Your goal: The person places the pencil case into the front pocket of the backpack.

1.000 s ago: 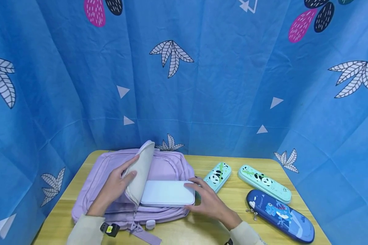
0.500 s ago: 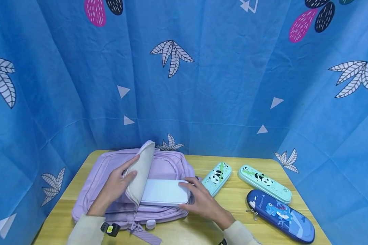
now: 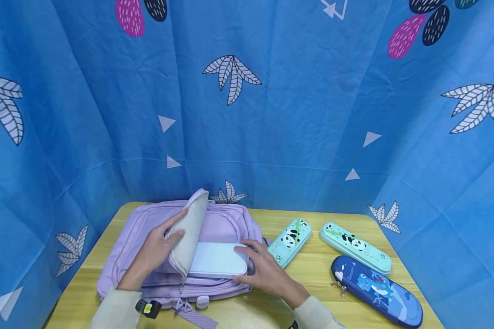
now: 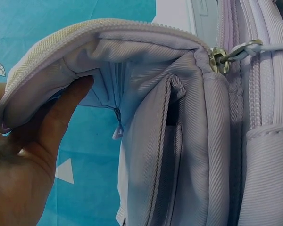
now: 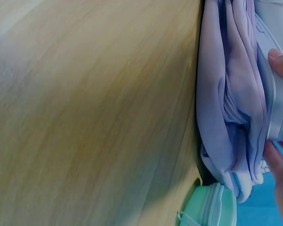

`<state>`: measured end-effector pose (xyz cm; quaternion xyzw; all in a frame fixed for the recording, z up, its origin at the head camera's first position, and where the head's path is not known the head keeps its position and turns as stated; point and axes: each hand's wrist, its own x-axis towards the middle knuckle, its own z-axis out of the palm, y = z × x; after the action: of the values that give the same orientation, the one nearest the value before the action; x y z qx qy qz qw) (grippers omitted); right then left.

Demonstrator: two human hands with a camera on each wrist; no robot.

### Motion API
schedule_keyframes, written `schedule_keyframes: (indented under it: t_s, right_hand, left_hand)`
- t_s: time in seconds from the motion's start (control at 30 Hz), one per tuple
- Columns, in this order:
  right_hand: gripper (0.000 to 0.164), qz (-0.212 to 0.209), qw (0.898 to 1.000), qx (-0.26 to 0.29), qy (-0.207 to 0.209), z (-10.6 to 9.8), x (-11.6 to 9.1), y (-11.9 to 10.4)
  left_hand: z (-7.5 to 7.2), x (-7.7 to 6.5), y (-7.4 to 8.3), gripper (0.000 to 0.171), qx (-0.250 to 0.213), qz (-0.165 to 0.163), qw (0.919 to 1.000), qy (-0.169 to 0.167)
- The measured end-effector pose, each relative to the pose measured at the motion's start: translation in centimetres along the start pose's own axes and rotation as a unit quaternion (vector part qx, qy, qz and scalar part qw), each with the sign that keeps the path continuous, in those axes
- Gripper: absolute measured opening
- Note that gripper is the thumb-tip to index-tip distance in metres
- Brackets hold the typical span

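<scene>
A lilac backpack (image 3: 137,230) lies flat on the table, its front compartment unzipped. My left hand (image 3: 154,246) holds up the pale-lined flap (image 3: 187,240), thumb on the inside and fingers behind; the left wrist view shows the zipped edge of that flap (image 4: 113,44) bent upward. With my right hand (image 3: 267,269) I grip the right end of a pale blue-white pencil case (image 3: 216,259), its left end tucked under the flap. The right wrist view has the thumb and fingertips at the edges of this case (image 5: 275,106), close over the backpack's side.
Right of the backpack lies a mint panda pencil case (image 3: 290,240). Farther right are another mint panda case (image 3: 356,246) and a navy dinosaur case (image 3: 378,290) with zipper pulls. A blue patterned curtain (image 3: 296,114) surrounds the wooden table (image 3: 251,315).
My right hand has moved left, sliding the pale pencil case farther under the flap, so less of it shows. The left hand stays in place on the flap.
</scene>
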<state>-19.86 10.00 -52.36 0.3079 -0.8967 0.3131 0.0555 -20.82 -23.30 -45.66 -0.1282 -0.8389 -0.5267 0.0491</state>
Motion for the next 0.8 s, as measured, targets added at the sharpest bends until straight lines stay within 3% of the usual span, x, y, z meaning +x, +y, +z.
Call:
schedule_keyframes:
  t_s: [0.3, 0.8]
  right_hand:
    - [0.076, 0.016, 1.000, 0.019, -0.017, 0.13, 0.33, -0.16]
    - [0.077, 0.004, 0.999, 0.007, -0.039, 0.78, 0.86, -0.18]
  left_hand:
    - [0.15, 0.07, 0.17, 0.056, -0.005, -0.007, 1.0000, -0.003]
    - [0.23, 0.11, 0.41, 0.056, 0.001, -0.006, 1.0000, -0.005]
